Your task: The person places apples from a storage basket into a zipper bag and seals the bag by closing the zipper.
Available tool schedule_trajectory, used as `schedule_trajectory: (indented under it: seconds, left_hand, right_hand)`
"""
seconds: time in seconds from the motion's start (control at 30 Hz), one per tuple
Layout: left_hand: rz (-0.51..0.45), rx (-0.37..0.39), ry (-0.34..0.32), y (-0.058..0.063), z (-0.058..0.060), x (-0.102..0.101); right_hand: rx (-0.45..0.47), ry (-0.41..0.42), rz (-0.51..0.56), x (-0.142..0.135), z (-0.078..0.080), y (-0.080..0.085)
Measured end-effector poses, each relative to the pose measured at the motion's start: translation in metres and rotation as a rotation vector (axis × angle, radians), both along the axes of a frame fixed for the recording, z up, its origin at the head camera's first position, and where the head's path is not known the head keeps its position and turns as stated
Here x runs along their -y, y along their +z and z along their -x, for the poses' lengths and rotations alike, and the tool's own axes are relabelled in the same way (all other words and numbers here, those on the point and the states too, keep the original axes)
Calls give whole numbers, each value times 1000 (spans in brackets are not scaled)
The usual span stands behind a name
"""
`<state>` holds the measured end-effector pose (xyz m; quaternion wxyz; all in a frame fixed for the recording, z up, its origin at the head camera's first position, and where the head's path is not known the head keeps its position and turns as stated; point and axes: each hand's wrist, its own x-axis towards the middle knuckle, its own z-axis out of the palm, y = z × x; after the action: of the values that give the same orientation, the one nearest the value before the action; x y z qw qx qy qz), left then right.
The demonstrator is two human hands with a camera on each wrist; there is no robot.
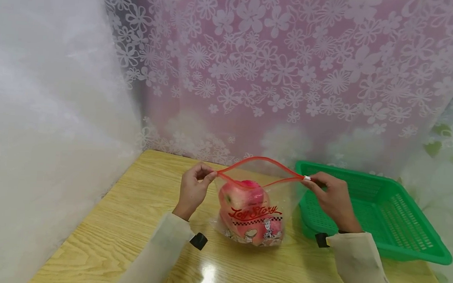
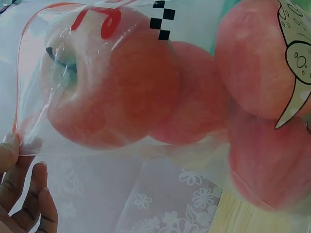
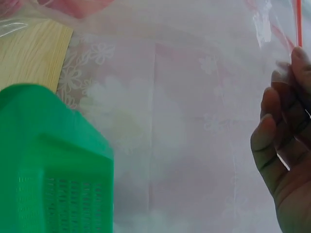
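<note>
A clear zip bag (image 1: 255, 212) with a red rim and "Toy Story" print stands on the table, its mouth spread wide. Several pinkish-red apples (image 2: 121, 97) fill its lower part; one shows a dark stem. My left hand (image 1: 194, 190) pinches the left corner of the rim between thumb and forefinger. At the opposite corner my right hand (image 1: 334, 199) pinches the rim beside a white slider (image 1: 306, 178). In the right wrist view the red zip strip (image 3: 299, 24) runs up from the thumb tip.
Right of the bag, a green plastic basket (image 1: 395, 187) with slotted sides sits on the wood-grain table (image 1: 132, 222), partly behind my right hand. A pinkish flowered curtain (image 1: 274, 84) hangs along the table's back edge, and a pale sheet (image 1: 53, 108) hangs at the left.
</note>
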<state>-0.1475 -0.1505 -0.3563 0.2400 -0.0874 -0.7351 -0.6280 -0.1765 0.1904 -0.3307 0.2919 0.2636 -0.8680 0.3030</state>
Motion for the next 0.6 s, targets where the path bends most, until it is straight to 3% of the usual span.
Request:
schedule_trajectory:
  seconds: [0.3, 0.6]
  left_hand:
    - [-7, 17, 0, -9, -1, 5]
    - [-6, 59, -48, -14, -1, 12]
  right_hand:
    - [-21, 115, 22, -6, -1, -6]
    - [-51, 164, 53, -7, -1, -10]
